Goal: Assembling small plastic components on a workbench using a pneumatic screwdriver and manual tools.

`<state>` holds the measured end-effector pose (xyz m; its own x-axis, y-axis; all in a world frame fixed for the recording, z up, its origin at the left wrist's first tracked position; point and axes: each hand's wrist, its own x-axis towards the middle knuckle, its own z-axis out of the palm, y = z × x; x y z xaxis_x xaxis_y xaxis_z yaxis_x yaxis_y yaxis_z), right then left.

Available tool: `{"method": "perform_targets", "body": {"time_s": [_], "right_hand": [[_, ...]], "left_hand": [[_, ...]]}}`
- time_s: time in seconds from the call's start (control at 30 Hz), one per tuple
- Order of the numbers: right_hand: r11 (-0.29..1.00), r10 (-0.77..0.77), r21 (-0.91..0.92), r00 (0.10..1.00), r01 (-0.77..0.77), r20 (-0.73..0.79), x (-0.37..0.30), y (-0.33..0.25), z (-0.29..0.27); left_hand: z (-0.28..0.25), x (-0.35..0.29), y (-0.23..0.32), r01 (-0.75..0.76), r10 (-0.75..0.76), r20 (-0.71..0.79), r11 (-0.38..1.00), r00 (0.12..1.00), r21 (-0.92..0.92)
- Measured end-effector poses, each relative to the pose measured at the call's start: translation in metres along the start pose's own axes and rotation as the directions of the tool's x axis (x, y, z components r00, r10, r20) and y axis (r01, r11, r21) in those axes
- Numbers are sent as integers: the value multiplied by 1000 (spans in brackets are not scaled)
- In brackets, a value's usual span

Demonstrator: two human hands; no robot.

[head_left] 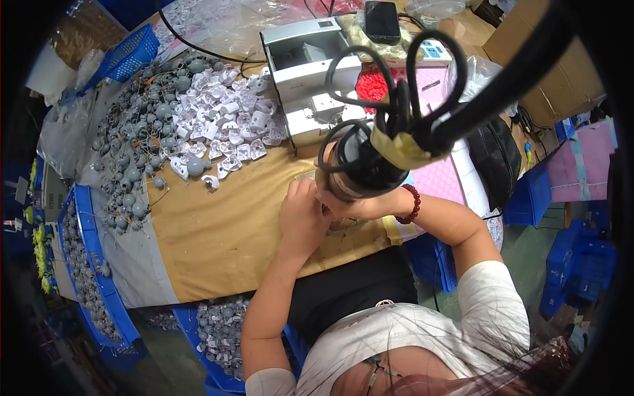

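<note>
My left hand (302, 212) is closed near the table's front edge, its fingertips bent in around something small that I cannot make out. Beside it, my right hand (373, 208) reaches in from the right, a dark red bead bracelet (411, 204) on its wrist. Its fingers show at the left side of a black, cylinder-shaped electric screwdriver (370, 165) and seem to wrap round its lower end, though the tool covers much of this hand. Both hands almost touch. A clear, crumpled-looking thing (347, 224) lies under them, its kind unclear.
Beyond my hands stands a white machine (300, 86). White plastic housings (228, 122) and grey wired balls (142, 132) are heaped to the left. Red parts (372, 86), a phone (382, 21) and a pink mat (442, 175) lie right. Thick black cable (502, 72) hangs overhead.
</note>
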<state>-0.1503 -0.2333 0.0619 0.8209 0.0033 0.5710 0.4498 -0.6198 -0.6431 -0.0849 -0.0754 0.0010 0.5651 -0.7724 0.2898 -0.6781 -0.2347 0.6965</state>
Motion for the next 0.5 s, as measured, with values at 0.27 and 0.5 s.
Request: {"method": "perform_targets", "body": {"time_s": [0.27,0.5], "right_hand": [[943,200,270,980,-194,6,-6,-1,4],[873,289,398,956,-282,42,1,-6,-14]], "left_hand": [[-1,2,3,14,-14,2,1000,1000,2],[0,0,3,29,-30,9,995,1000,100]]}}
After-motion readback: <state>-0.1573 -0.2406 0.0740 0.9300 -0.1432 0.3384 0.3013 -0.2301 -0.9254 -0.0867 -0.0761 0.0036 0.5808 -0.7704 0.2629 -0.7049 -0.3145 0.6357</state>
